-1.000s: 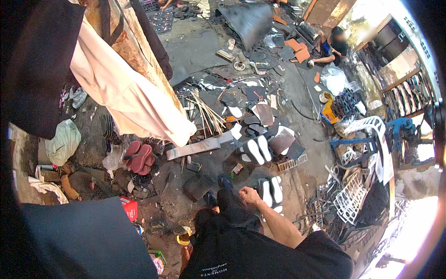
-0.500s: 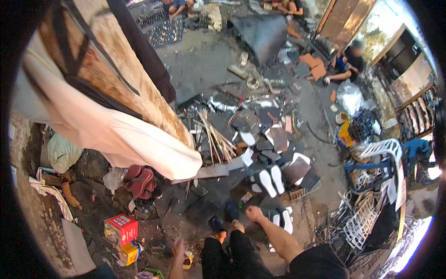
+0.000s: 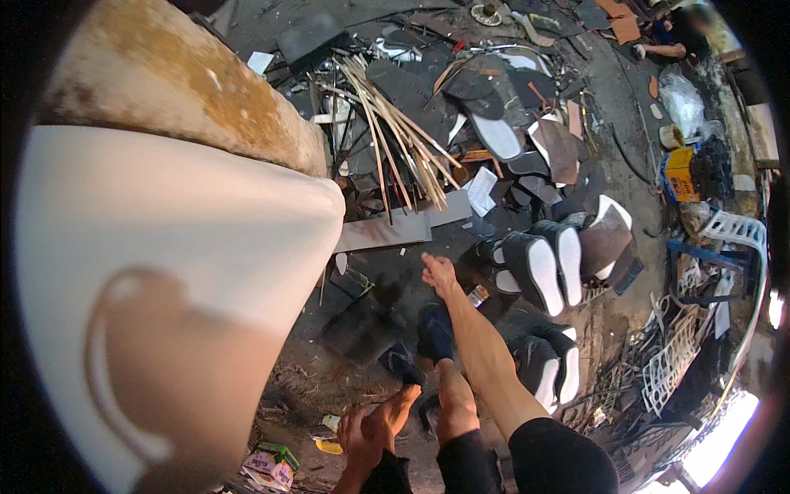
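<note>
My right hand [image 3: 439, 273] reaches forward over the dark ground, its fingers stretched out and somewhat apart, with nothing visible in them. Ahead of it lies a flat grey strip [image 3: 383, 234]. To its right, dark slippers with white soles [image 3: 543, 272] stand in a bunch. A second bunch of white-soled slippers [image 3: 539, 366] is nearer me. A small box [image 3: 477, 295] lies beside my right wrist. My left hand [image 3: 359, 432] is low, against or close beside my left lower leg; its fingers are too unclear to read. Dark footwear [image 3: 401, 362] is on my feet.
A large pale cloth [image 3: 181, 214] hangs close on the left, by a stained pillar [image 3: 189, 82]. Thin wooden sticks [image 3: 395, 123] and scraps lie ahead. At the right are a broken white plastic chair [image 3: 732, 226] and a yellow box [image 3: 680, 174]. Another person [image 3: 671, 41] sits far right.
The view has dropped and come closer to the ground. My right hand has moved forward and is less closed. My left hand has come in beside my left leg.
</note>
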The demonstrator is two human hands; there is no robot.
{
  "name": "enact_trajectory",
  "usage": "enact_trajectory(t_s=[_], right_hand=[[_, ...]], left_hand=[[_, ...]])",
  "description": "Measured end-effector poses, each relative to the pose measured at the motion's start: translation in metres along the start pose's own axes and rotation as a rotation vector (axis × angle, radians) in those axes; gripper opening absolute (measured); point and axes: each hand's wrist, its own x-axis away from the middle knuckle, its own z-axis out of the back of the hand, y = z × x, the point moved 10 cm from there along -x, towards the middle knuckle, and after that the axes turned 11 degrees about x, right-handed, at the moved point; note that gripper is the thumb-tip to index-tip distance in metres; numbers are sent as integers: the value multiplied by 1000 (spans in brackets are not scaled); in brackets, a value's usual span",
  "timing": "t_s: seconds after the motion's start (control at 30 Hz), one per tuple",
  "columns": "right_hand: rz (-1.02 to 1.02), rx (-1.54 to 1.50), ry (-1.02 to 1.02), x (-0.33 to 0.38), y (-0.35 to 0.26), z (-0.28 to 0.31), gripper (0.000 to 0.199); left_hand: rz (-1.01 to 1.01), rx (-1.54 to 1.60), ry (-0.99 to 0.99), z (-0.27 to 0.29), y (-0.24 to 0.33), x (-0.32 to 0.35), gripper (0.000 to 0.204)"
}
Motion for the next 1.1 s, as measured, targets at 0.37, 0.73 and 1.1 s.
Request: enact_trajectory(t_s=[0.37, 0.73, 1.1], right_hand=[[-88, -691, -46, -168, 24, -38, 33], [299, -403, 58, 7, -50, -46, 48], [306, -384, 184, 408, -9, 134, 55]], left_hand=[[-196, 199, 119, 17, 42, -33, 40], [-87, 15, 58, 13, 9, -24, 40], [362, 858, 0, -36, 42, 36, 60]])
